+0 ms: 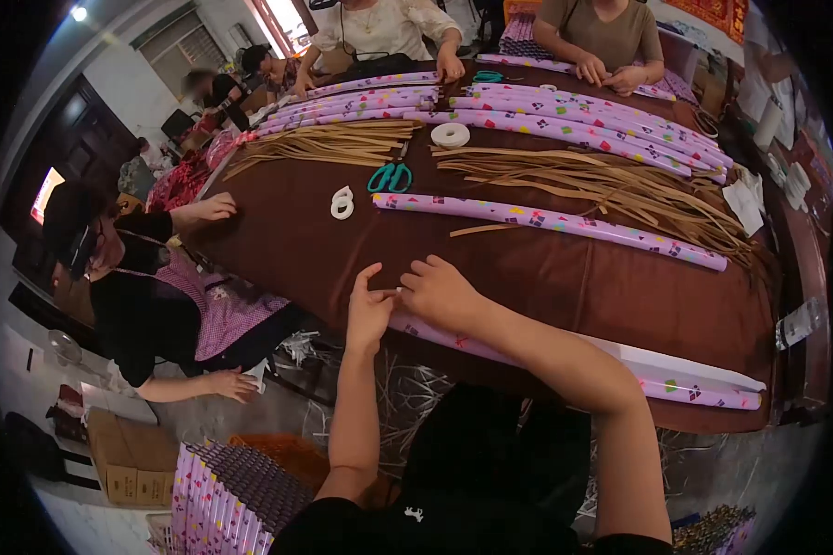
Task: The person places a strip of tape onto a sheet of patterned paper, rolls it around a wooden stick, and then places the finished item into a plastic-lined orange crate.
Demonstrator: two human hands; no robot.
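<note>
Partly rolled sheet at near edge; contents of containers largely unverified

The roll, lilac with a bright print, lies along the near edge of the counter; its white inner face shows toward the right end. The left hand and right hand meet by its left end. The left fingers are parted, index raised; the right fingers are curled together. A small white spot shows between the hands; whether either pinches it cannot be told.

Containers: on the floor at left stands a cardboard box, interior not visible. An orange crate shows behind a bundle of tubes; what it holds is hidden. A white basket is partly visible against the bundle's lower left. A clear bottle lies at the right end; its contents cannot be made out.

On the counter: a lone roll, brown strips, teal scissors and white tape. Stacked rolls lie beyond. A co-worker's hand rests at the left edge.
</note>
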